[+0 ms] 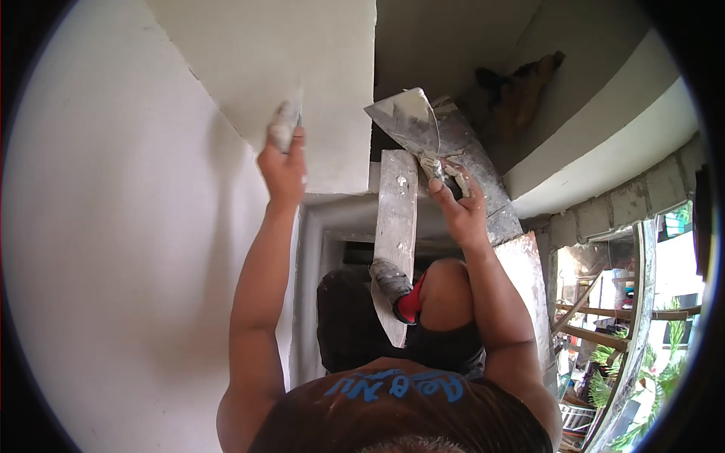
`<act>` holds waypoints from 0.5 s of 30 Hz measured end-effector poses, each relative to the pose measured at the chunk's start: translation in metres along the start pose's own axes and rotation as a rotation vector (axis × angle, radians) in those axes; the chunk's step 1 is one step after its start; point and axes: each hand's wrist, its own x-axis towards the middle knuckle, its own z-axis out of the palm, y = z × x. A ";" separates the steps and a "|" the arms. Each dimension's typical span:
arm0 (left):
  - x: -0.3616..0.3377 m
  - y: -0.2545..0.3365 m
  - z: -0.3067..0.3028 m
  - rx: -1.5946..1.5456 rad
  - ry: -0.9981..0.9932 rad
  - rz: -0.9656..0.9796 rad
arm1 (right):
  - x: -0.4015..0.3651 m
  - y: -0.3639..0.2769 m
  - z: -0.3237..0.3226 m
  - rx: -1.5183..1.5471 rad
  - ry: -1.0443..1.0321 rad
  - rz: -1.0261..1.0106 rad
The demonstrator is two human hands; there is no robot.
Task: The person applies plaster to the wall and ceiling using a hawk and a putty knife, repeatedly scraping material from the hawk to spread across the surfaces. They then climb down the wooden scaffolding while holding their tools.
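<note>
My left hand (283, 170) is closed around the handle of a putty knife (299, 113), smeared with pale filler and blurred by motion. Its thin blade shows nearly edge-on, over the cream wall panel (332, 53). To the right, my right hand (464, 208) grips a wide putty knife (404, 121) by its handle, palm and fingers dabbed with filler. The broad, flared blade points up and left, with a light patch of filler near its far corner. Behind that blade lies a grey, stained board (483, 174).
A narrow wooden plank (396, 196) runs below, with my shoe (390, 278) on it. A smooth white wall (113, 226) fills the left. At right, a window opening (642, 302) shows wooden beams and leaves. A brown dog-like shape (521, 90) is in the shadowed upper right.
</note>
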 end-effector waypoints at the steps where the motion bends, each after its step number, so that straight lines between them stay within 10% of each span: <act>1: 0.002 0.013 -0.010 -0.253 0.069 -0.089 | -0.002 0.000 -0.001 0.005 0.000 -0.053; 5: 0.001 0.063 -0.036 -0.805 0.222 -0.334 | -0.003 -0.010 -0.001 -0.321 0.056 -0.497; 15: -0.029 0.079 -0.024 -0.715 -0.003 -0.279 | -0.019 -0.034 0.015 -0.832 0.151 -0.589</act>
